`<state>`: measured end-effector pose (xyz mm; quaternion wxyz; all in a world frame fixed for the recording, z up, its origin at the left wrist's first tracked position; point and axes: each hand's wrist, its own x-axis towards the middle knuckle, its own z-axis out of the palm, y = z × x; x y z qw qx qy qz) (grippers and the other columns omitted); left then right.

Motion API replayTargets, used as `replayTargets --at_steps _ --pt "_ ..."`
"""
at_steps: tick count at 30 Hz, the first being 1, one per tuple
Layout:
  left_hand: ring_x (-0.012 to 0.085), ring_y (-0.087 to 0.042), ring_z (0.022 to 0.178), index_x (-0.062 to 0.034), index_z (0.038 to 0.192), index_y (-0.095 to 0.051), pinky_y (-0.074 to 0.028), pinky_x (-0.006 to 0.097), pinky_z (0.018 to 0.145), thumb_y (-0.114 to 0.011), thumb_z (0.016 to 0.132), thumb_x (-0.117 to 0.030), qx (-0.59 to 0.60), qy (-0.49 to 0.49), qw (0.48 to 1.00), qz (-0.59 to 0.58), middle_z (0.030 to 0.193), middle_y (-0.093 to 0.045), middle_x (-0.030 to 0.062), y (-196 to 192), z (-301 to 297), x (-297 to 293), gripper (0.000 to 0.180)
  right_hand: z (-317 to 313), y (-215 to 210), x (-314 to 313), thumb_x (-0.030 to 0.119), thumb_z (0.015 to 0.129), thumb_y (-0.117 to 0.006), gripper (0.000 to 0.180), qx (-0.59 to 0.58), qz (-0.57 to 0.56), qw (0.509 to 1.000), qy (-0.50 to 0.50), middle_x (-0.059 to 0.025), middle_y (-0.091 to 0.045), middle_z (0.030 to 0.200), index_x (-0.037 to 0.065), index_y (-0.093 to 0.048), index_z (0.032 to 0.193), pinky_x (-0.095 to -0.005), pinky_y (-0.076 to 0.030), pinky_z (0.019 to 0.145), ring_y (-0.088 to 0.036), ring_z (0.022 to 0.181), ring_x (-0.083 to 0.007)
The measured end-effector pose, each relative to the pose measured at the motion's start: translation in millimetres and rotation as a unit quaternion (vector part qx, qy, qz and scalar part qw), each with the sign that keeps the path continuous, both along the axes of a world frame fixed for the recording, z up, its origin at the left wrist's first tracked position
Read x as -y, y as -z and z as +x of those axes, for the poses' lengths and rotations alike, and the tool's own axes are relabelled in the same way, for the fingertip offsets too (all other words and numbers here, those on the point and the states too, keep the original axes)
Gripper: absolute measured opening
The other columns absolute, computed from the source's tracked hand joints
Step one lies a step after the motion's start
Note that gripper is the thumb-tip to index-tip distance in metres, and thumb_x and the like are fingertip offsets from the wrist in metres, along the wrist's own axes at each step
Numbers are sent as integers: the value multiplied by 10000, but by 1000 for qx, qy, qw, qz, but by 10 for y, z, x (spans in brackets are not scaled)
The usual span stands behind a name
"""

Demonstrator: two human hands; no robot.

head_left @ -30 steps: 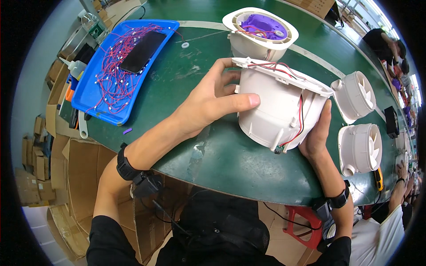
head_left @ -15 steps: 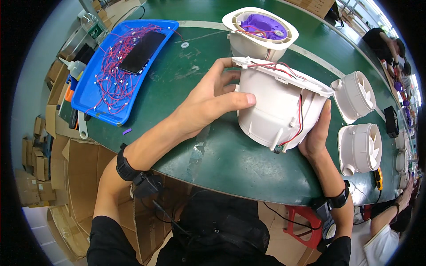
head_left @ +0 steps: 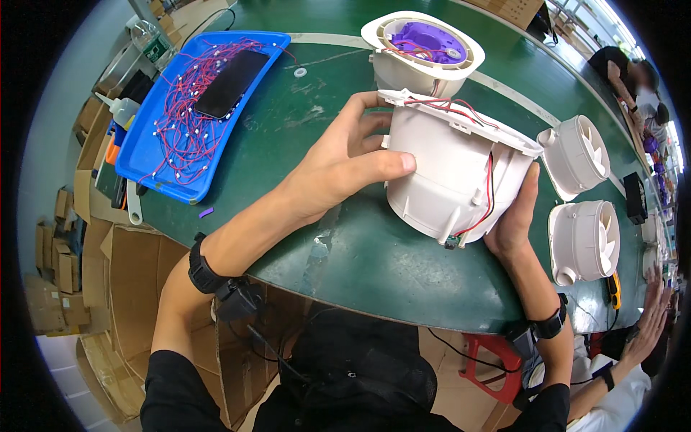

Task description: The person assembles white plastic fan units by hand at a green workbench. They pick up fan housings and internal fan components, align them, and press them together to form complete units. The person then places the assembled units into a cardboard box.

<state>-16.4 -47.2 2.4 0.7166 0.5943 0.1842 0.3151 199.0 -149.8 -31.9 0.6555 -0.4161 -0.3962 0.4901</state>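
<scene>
Green table w/ a pale stripe across the far side. On it: blue tray at left, small washer nr the tray's far end, purple scrap by its near edge. White housing sits mid-table, a 2nd one w/ purple insert just behind it, two white fan units at right.

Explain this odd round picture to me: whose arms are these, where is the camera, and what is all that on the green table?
The camera sits on a person's head and looks down, so the wide lens bends the edges. The arms are that person's own. The left hand and right hand grip a white plastic fan housing with red and black wires, tilted over the green table. Behind it stands a second housing with a purple part inside. To the right lie two white fan wheels. To the left, a blue tray holds red wires and a dark phone. Other people work at the far right.
</scene>
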Motion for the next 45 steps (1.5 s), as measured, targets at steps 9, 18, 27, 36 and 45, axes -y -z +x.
replayTargets --at_steps 9,18,27,36,45 --pt "293 -495 1188 29 1388 -215 -425 397 973 -729 771 -277 2 -8 1000 4 1318 -424 239 -39 4 7 860 -15 -33 15 629 951 -281 748 22 -4 1000 -7 -143 -451 1395 44 -349 1412 -405 -358 1076 -466 1263 -256" --pt "318 -520 1167 -71 1282 -445 -477 406 920 -696 743 -18 -50 -131 934 330 1303 -461 208 -160 -12 76 596 -58 -210 -103 594 950 -318 681 -183 -35 981 48 -129 -556 1241 47 -426 1342 -413 -467 968 -571 1122 -231" --pt "414 -429 1219 -209 1358 -459 -463 467 935 -788 535 29 -109 -170 719 666 1441 -344 211 -142 -18 -57 917 62 -278 -63 559 968 -182 687 -45 -27 992 -117 -244 -591 1024 -14 -325 1320 -272 -503 360 -642 561 -303" --pt "347 -547 981 -28 1379 -380 -479 404 777 -897 464 -237 -93 -201 744 631 1170 -510 198 -132 -61 -78 1072 8 -387 23 429 999 -256 601 189 7 982 -5 -123 -584 634 2 -281 1421 -213 -383 319 -537 402 -146" --pt "327 -673 823 49 1312 -403 -550 362 688 -840 560 -534 -67 -148 764 624 1107 -603 213 47 25 96 1048 155 -451 5 289 1001 -312 529 373 113 904 175 -21 -390 403 -82 -679 913 -273 -303 412 -344 370 -76"
